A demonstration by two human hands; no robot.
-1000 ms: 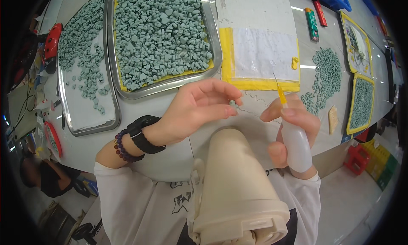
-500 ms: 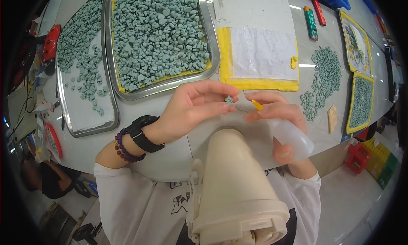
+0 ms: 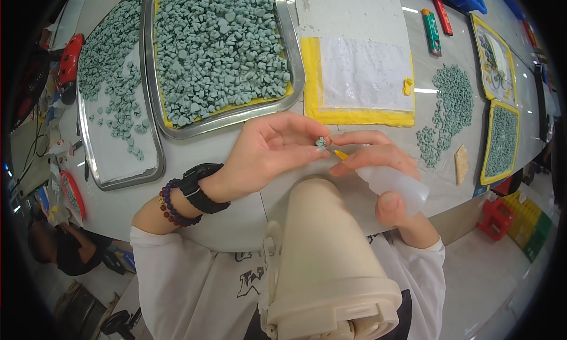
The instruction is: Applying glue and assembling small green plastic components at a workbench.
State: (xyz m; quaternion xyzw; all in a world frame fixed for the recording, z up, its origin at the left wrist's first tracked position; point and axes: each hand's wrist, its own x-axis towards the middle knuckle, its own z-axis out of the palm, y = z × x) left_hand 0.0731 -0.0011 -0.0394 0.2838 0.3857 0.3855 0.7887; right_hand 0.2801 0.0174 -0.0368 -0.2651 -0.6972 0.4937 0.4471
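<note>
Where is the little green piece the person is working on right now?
The small green piece is pinched in the left hand, mid-frame above the table, right at the yellow nozzle of the squeeze bottle.

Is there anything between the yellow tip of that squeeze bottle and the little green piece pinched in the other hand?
Nothing visible: the yellow nozzle of the squeeze bottle in the right hand points straight at the small green piece pinched by the left hand.

Single head-mounted fisheye view, looking steeply down over the person's chest onto the table (image 3: 236, 216). Close range: left hand (image 3: 269, 154) and right hand (image 3: 378, 169) sit near frame centre. Edges bow toward the rim, corners vignetted black. No second view.
</note>
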